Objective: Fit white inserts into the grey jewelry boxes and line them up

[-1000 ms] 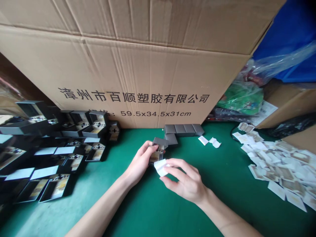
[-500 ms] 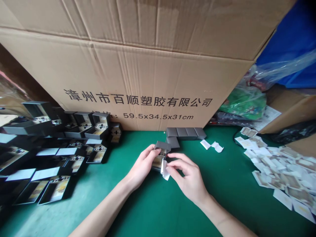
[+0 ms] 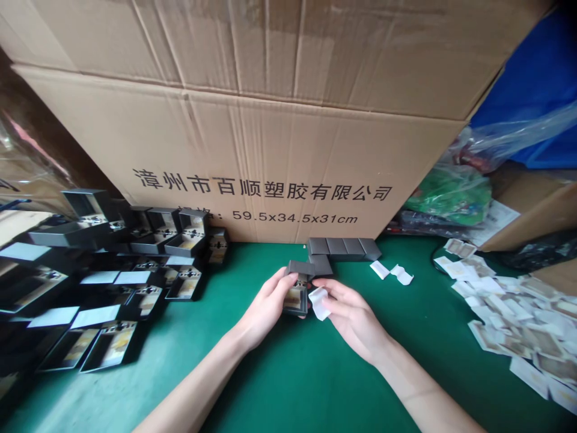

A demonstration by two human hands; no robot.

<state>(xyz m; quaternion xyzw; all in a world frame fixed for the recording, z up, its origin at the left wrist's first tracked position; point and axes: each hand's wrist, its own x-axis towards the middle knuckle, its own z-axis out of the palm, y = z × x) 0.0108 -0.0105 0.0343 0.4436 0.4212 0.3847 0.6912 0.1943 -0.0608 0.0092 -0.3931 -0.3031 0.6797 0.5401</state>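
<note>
My left hand [image 3: 269,300] grips a small dark grey hinged box [image 3: 296,299] by its left side, with its lid raised. The thumb lies near the hinge. Just right of the box, my right hand [image 3: 356,313] pinches a small bent white paper piece [image 3: 320,303], which is clear of the box's opening. Some fingertips of my hands are hidden behind the box and the paper. Past the held box stands a row of closed grey boxes [image 3: 343,248], with one more closed box [image 3: 320,265] in front of its left end.
Many open grey boxes [image 3: 108,346] crowd the left of the green table [image 3: 288,385]. Two white pieces [image 3: 391,272] lie right of the closed row. A pile of white inserts [image 3: 518,319] spreads at the right. A large cardboard carton [image 3: 270,144] stands behind.
My right hand has drawn the white paper piece away from the box to the right. My left hand still holds the box. The view has shifted slightly.
</note>
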